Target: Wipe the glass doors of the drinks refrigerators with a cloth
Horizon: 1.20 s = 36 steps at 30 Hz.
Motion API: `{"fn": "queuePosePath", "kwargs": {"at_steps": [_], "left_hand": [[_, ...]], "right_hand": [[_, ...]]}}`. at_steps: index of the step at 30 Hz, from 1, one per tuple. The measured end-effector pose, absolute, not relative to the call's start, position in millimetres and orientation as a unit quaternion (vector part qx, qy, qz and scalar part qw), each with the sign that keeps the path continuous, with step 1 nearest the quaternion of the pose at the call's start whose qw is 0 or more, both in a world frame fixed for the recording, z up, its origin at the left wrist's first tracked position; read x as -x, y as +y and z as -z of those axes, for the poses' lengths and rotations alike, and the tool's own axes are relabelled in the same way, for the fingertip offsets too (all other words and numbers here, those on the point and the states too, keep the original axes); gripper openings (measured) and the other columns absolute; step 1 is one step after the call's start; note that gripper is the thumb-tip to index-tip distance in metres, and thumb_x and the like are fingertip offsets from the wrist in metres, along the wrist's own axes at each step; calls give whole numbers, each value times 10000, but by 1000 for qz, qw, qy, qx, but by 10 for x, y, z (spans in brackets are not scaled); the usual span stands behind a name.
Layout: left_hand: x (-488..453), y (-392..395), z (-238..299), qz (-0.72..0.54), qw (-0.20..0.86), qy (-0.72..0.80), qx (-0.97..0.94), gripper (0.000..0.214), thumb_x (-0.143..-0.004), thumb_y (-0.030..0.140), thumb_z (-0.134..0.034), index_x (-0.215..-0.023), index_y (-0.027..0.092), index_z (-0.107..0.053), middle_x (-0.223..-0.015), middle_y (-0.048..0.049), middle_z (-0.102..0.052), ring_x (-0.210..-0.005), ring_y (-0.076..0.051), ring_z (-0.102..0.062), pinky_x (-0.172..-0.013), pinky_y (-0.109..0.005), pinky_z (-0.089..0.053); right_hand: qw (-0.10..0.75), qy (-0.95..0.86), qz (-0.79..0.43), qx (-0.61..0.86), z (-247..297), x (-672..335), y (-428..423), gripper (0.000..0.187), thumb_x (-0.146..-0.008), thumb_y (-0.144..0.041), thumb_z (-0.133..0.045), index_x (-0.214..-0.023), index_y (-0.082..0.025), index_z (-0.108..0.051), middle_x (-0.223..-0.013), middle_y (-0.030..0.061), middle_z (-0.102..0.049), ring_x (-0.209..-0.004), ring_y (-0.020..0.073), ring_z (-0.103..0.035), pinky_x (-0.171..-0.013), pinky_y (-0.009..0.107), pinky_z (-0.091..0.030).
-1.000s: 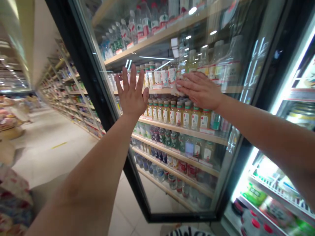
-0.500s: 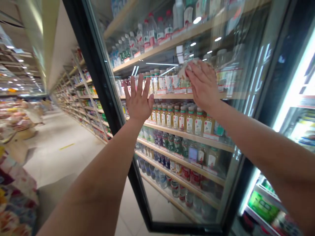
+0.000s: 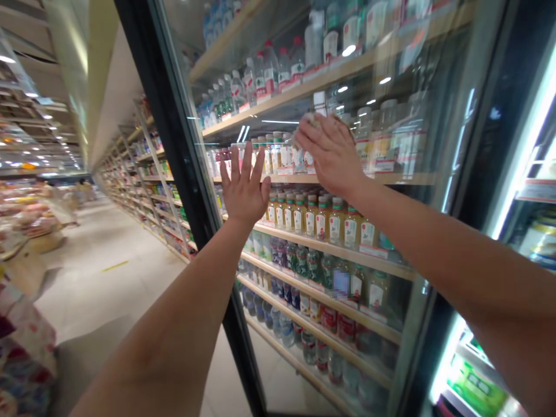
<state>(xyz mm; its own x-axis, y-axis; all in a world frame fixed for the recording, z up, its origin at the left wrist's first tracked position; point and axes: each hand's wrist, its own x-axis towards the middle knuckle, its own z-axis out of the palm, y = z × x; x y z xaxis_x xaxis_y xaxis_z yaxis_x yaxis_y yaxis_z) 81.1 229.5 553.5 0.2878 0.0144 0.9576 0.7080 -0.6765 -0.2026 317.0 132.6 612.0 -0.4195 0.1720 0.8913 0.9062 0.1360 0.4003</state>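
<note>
A tall glass fridge door [image 3: 391, 231] in a black frame swings open in front of me and reflects shelves of bottled drinks. My left hand [image 3: 244, 188] lies flat on the glass with its fingers spread, holding nothing. My right hand [image 3: 330, 153] presses a small white cloth [image 3: 309, 120] against the glass higher up, to the right of the left hand. Only an edge of the cloth shows above the fingers.
A supermarket aisle with long shelves [image 3: 143, 185] runs away on the left over a pale tiled floor [image 3: 99, 284]. A lit fridge interior with green packs [image 3: 475, 388] shows at the lower right. Patterned fabric [image 3: 21, 359] lies at the lower left edge.
My right hand with the cloth has slid up the glass and then to the left. My left hand has stayed flat on the door. The view has tilted upward.
</note>
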Motion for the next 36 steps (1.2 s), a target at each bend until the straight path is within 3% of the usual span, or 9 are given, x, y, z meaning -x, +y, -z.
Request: {"fn": "queuePosePath", "kwargs": {"at_steps": [4,11,16,20,25,28,33,36], "left_hand": [[-813,2330,-5545,534,322,-256,739,657,-1034,566,-223,-1593,225,-275,-1690,-4,-138,-1569,-265,-1,-1277,-521,48],[-825,2303,-5559,532,287,-274,748,681,-1017,598,-232,-1591,233,-275,-1690,33,-107,-1569,-270,8,-1280,-533,61],[-813,2282,-5560,540,275,-259,752,683,-1013,616,-248,-1592,257,-287,-1685,10,-138,-1568,-294,-4,-1274,-566,57],[-794,2280,-5554,551,285,-241,746,652,-1025,584,-259,-1582,249,-315,-1679,-6,-179,-1567,-290,-35,-1275,-558,47],[-760,2233,-5544,555,278,-226,751,612,-1032,508,-316,-1582,239,-321,-1672,-39,-204,-1567,-286,-43,-1271,-566,28],[-748,2206,-5544,557,268,-223,754,599,-1028,480,-350,-1581,252,-326,-1669,-37,-219,-1567,-274,-31,-1275,-545,28],[-735,2179,-5535,559,258,-218,757,589,-1027,448,-371,-1585,269,-313,-1671,-24,-206,-1567,-260,-18,-1273,-537,53],[-715,2136,-5530,561,240,-209,764,594,-1022,443,-393,-1585,270,-312,-1672,-27,-198,-1566,-264,-26,-1273,-537,65]], "right_hand": [[288,-711,511,387,-6183,-3232,1236,446,-1029,-272,-346,-1453,-328,-472,-1565,-53,-462,-1503,226,-332,-1262,557,-257],[372,-636,539,409,-6095,-3419,1146,472,-1015,-254,-341,-1465,-271,-482,-1568,-16,-458,-1496,286,-338,-1236,605,-272],[347,-696,492,391,-6069,-3348,1148,444,-1026,-358,-372,-1459,-392,-465,-1542,-85,-480,-1504,239,-337,-1251,597,-263],[325,-697,502,395,-6342,-3223,1211,452,-1011,-331,-373,-1447,-332,-494,-1553,-66,-470,-1505,259,-336,-1253,592,-248],[344,-629,551,427,-6669,-2828,1386,493,-991,-267,-341,-1439,-398,-497,-1566,-114,-439,-1508,231,-327,-1272,493,-261],[356,-607,566,429,-6701,-2679,1445,530,-994,-253,-286,-1489,-298,-469,-1585,-73,-419,-1515,268,-314,-1268,533,-260],[376,-641,535,402,-6618,-2744,1425,514,-977,-324,-333,-1463,-418,-474,-1562,-118,-440,-1518,238,-311,-1280,508,-232],[309,-686,553,359,-6586,-2773,1396,503,-973,-337,-364,-1458,-335,-497,-1560,-66,-462,-1506,256,-330,-1254,544,-253]]}}
